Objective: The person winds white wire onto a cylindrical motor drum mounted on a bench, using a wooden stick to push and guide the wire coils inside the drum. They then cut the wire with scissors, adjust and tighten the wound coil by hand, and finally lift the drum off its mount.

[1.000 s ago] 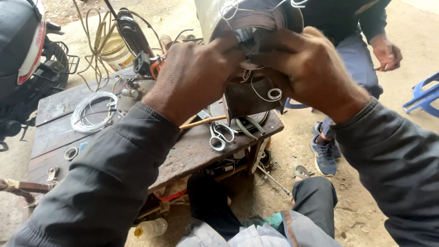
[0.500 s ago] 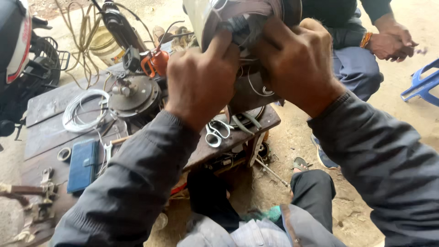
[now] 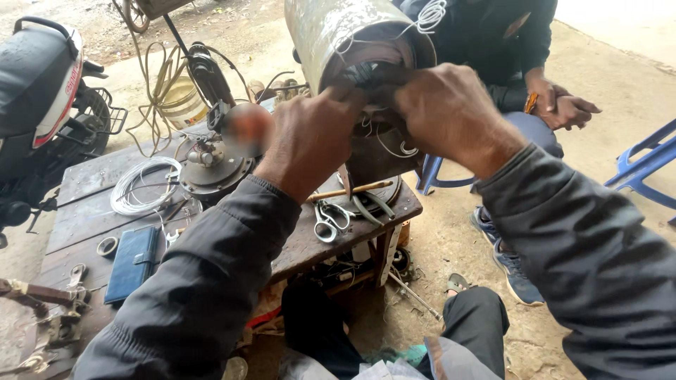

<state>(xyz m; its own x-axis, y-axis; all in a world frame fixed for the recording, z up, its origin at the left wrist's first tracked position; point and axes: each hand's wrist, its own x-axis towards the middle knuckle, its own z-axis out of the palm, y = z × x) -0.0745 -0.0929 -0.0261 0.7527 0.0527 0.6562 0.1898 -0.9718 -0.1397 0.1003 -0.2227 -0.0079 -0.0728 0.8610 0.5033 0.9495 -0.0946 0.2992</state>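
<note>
Motor housing (image 3: 338, 32), a cylindrical metal shell with dull, scuffed plating, stands raised above the wooden tabletop (image 3: 91, 211), its open end turned toward the camera and its lower part resting on or close to the board; the contact point is hidden. The left hand (image 3: 306, 144) and the right hand (image 3: 451, 112) both bear on the open rim, with the fingers (image 3: 345, 88) curled inward and pressed onto the dark winding and the thin white cord (image 3: 429, 14) laced around it. Whether any finger actually pinches the cord cannot be told. By its look the shell is heavy, rigid and smooth enough to slip, so support is best taken on the outer wall or the rim. The winding and cord appear soft and easily damaged and should carry no load. Scissors (image 3: 327, 219), a wooden stick (image 3: 352, 190), a coil of white wire (image 3: 141, 184) and a blue wallet (image 3: 132, 262) lie on the tabletop. Another person's hands (image 3: 563, 105) rest behind, well apart from the work.
</note>
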